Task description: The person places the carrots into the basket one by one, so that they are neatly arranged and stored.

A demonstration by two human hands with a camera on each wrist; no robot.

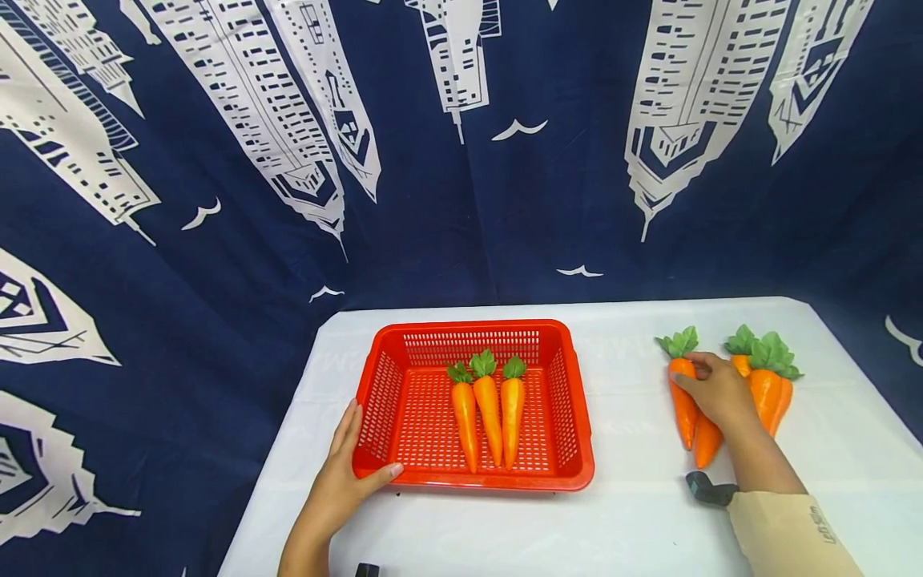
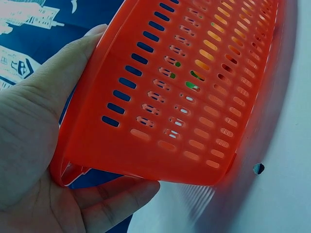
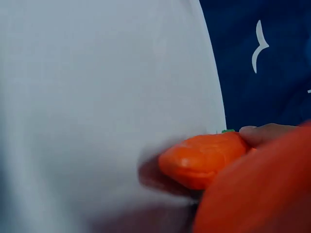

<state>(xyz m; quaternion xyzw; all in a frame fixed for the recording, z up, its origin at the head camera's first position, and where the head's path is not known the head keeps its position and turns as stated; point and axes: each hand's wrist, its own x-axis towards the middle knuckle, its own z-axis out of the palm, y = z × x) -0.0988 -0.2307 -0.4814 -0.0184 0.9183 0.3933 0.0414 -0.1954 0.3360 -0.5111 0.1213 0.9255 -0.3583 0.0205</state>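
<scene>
Red basket (image 1: 425,417) with perforated walls and floor; three slender carrots (image 1: 488,409) lie side by side within it, leaves toward its far wall, tips toward its near wall. Right of the basket, thicker carrots (image 1: 766,397) are grouped on the white table (image 1: 627,489). At that group's basket side is the held carrot (image 1: 682,405): orange, tapering, green-leaved. The right hand (image 1: 727,401) has thumb and fingers clamped on its upper part. The left hand (image 1: 343,473) grips the basket's near left corner, thumb and fingers spread apart around it.
</scene>
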